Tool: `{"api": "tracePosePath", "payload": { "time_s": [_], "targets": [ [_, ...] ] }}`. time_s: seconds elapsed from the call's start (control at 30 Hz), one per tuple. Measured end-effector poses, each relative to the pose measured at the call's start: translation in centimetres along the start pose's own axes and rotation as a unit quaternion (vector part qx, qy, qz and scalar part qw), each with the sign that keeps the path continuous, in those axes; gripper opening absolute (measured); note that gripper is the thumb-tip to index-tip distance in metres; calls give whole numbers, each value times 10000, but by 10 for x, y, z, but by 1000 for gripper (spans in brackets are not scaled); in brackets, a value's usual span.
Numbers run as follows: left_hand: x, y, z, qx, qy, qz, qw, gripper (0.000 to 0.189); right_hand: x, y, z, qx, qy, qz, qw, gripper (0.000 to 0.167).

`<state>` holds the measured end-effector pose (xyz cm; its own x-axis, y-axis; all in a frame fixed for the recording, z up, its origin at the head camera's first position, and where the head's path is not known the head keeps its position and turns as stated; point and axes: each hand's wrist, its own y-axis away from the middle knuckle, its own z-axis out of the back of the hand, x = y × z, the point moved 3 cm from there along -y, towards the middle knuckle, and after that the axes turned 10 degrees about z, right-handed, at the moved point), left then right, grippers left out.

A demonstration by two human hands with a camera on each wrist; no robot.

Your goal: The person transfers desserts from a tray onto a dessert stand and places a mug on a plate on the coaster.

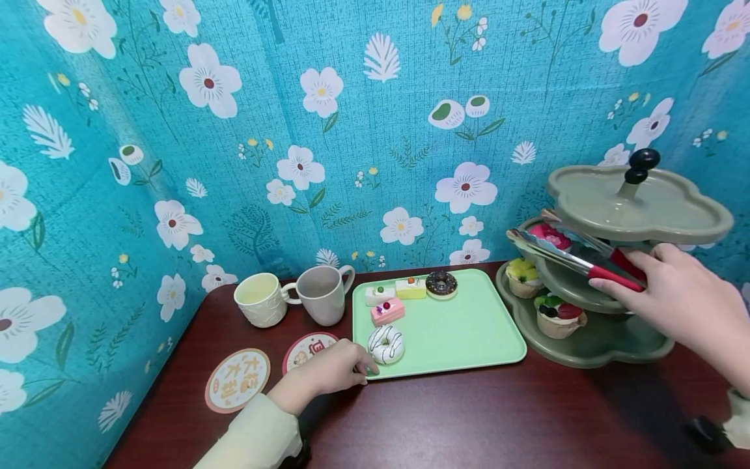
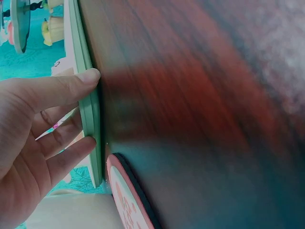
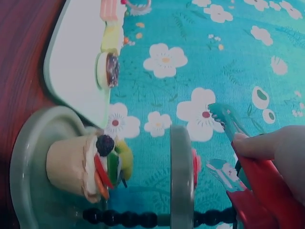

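Observation:
My right hand (image 1: pixel 682 293) grips a pair of tongs (image 3: pixel 259 191) by their red handles. The metal ends are spread apart and reach between the top and middle tiers of a green tiered stand (image 1: pixel 644 218). Near those ends, a pink-topped cupcake (image 1: pixel 549 236) sits on the middle tier, partly hidden. At the near left corner of a light green tray (image 1: pixel 463 332), my left hand (image 1: pixel 334 371) holds the rim with thumb and fingers (image 2: pixel 71 152). Beside it on the tray lies a white striped doughnut (image 1: pixel 386 344). Behind that are a pink cake slice (image 1: pixel 388 312), two more cake slices and a chocolate doughnut (image 1: pixel 441 284).
The stand's bottom tier bears a fruit-topped cupcake (image 1: pixel 559 318) and a yellow-topped one (image 1: pixel 523 278). Left of the tray stand a cream mug (image 1: pixel 261 301) and a grey mug (image 1: pixel 322 296). Two round coasters, one orange-rimmed (image 1: pixel 237 381), lie in front. A floral curtain (image 1: pixel 351 130) hangs behind.

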<state>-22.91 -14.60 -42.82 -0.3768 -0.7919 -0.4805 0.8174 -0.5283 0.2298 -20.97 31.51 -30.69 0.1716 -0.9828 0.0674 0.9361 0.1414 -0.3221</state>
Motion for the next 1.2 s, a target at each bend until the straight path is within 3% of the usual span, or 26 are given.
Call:
{"api": "tracePosePath", "payload": {
  "time_s": [0.33,0.53,0.9,1.2],
  "targets": [
    [0,0,-1,-10,26,-71,10000,22,26,7,-1,26,-113,258,9996,97],
    [1,0,-2,-26,12,-74,10000,22,47,11,-6,-190,-276,690,9971,92],
    [2,1,-1,-95,-78,-154,9998,21,79,14,-27,-22,-564,1305,9898,88],
    [2,1,0,-106,-160,-303,9994,19,103,23,-56,-18,-821,1765,9809,79]
  ]
}}
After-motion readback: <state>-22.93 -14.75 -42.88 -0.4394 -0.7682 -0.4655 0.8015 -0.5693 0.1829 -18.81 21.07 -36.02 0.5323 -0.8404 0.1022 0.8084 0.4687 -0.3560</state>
